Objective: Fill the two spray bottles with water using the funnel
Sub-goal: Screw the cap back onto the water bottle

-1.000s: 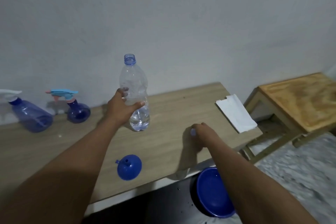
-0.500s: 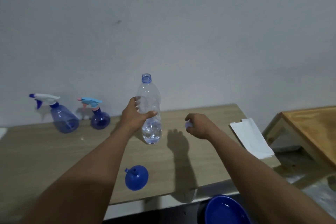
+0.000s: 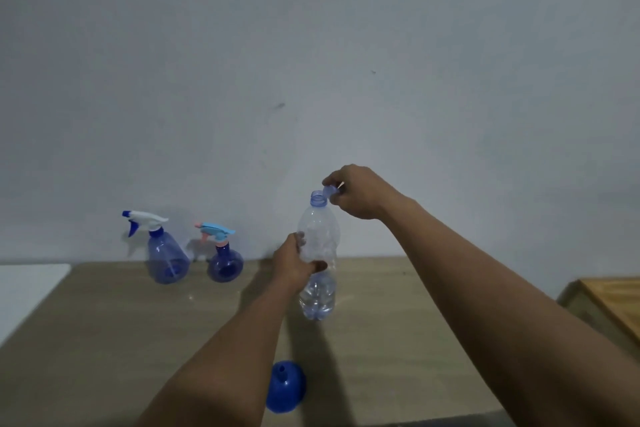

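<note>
Wall: plain pale grey, filling the upper half of the view behind the desk.
Desk: light wood-grain top, spread across the lower part of the view and carrying all the task's things.
Side table: a yellower wooden top, showing at 3 o'clock past the right forearm.
Water bottle: clear plastic, upright on the desk near the middle of the view, its blue neck open, water only in its lowest part.
Left hand: wrapped round the middle of the water bottle from 9 o'clock, thumb across the front, fingers closed on it.
Right hand: raised at 1 o'clock of the bottle's mouth, fingertips pinched on the cap.
White-trigger spray bottle: cone-shaped blue body, standing at 10 o'clock of the water bottle, near the wall, nozzle pointing left.
Light-blue-trigger spray bottle: round blue body, just beside the first at its 3 o'clock, well apart from the water bottle.
Funnel: blue, mouth down on the desk with its spout up, at 6 o'clock of the water bottle near the front edge, touched by neither hand.
Cap: small, pale blue, tilted, held just beside the open neck and not seated on it.
</note>
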`<state>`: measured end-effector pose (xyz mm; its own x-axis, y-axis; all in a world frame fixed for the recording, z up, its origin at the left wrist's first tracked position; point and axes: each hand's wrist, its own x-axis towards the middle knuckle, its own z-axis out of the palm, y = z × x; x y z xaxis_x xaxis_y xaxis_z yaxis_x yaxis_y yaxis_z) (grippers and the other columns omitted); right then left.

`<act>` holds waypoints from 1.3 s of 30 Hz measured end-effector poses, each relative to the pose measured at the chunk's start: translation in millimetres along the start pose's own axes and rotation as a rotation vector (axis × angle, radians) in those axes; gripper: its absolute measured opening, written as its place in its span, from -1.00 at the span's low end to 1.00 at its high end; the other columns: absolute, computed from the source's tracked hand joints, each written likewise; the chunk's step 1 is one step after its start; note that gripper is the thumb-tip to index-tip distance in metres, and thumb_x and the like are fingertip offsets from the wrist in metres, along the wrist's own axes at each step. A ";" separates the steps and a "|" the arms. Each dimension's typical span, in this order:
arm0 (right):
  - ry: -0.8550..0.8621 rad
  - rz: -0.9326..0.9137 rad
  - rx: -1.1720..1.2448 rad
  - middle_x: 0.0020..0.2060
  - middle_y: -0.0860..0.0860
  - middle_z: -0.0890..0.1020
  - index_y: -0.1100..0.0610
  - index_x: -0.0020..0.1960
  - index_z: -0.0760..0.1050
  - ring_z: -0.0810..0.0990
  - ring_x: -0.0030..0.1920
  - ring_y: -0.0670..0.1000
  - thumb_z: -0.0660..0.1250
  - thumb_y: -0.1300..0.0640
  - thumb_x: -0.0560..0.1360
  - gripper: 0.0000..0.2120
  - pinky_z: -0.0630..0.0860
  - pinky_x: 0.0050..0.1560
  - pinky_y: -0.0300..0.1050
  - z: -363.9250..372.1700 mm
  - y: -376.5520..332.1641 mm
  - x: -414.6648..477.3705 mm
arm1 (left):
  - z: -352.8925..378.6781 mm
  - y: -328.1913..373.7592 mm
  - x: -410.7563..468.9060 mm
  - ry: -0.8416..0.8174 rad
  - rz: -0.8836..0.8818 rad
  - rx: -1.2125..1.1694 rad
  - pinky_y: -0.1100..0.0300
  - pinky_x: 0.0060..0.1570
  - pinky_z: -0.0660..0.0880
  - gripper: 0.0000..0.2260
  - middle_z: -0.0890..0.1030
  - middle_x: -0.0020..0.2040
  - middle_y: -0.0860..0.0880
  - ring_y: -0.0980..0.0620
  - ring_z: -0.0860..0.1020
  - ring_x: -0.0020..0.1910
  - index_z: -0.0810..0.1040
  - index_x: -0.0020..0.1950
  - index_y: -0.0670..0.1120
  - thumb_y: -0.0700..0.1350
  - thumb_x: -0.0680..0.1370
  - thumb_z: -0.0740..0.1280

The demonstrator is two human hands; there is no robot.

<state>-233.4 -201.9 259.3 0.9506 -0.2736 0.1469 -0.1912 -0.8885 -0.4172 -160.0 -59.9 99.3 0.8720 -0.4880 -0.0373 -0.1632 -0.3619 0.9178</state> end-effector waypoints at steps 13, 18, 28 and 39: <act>-0.138 -0.068 -0.081 0.05 -0.01 0.68 0.16 0.11 0.66 0.62 0.07 0.08 0.27 0.24 0.54 -0.77 0.55 0.03 -0.09 6.5 -11.2 18.8 | 3.7 -10.3 3.3 0.010 -0.028 -0.075 0.18 0.05 0.50 -0.42 0.58 0.09 0.10 0.05 0.55 0.05 0.45 0.25 0.04 -0.17 0.32 0.61; -0.115 -0.076 -0.185 0.08 0.08 0.60 0.19 0.13 0.62 0.59 0.05 0.10 0.31 0.17 0.56 -0.80 0.56 0.07 0.03 11.0 -13.9 21.3 | 2.6 -7.9 2.6 0.017 -0.015 -0.035 0.23 0.00 0.45 -0.39 0.55 0.08 0.13 0.08 0.53 0.04 0.43 0.32 0.02 -0.13 0.34 0.60; -0.202 -0.143 -0.108 0.21 -0.01 0.63 0.06 0.26 0.60 0.54 0.09 0.01 0.21 0.28 0.57 -0.66 0.38 0.05 -0.19 -0.6 -13.2 24.9 | 5.1 -11.2 4.4 -0.002 0.000 -0.047 0.01 0.18 0.56 -0.44 0.60 0.18 -0.01 -0.03 0.59 0.13 0.42 0.35 -0.01 -0.07 0.40 0.55; -0.110 -0.086 -0.247 -0.05 0.07 0.56 0.19 -0.03 0.44 0.52 -0.06 0.10 0.28 0.03 0.59 -0.79 0.41 -0.17 -0.05 15.8 -8.0 26.9 | 10.2 -19.7 8.1 0.045 0.014 -0.088 0.24 -0.01 0.51 -0.41 0.56 0.04 0.15 0.08 0.55 0.05 0.45 0.29 0.05 -0.11 0.33 0.60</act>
<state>-202.4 -196.4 252.5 0.9841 -0.1637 0.0685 -0.1498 -0.9733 -0.1740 -154.5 -64.9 76.9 0.8900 -0.4558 -0.0088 -0.1356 -0.2833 0.9494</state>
